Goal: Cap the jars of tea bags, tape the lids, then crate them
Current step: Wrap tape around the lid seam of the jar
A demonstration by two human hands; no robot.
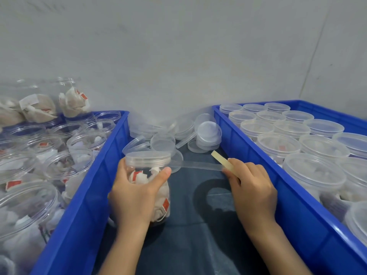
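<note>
My left hand (135, 193) grips a clear jar of tea bags (151, 175) between the two crates, thumb pressed just under its clear lid (148, 156). A strip of clear tape (195, 165) runs taut from the lid's rim rightward to my right hand (252, 187). That hand grips a thin roll of tape (224, 162), seen edge-on with a beige core. The jar stands over dark blue cloth (198, 235).
A blue crate (83, 195) at left holds several open jars of tea bags. A blue crate (268, 175) at right holds several capped jars. Loose clear lids (174, 133) lie piled behind the jar against the grey wall.
</note>
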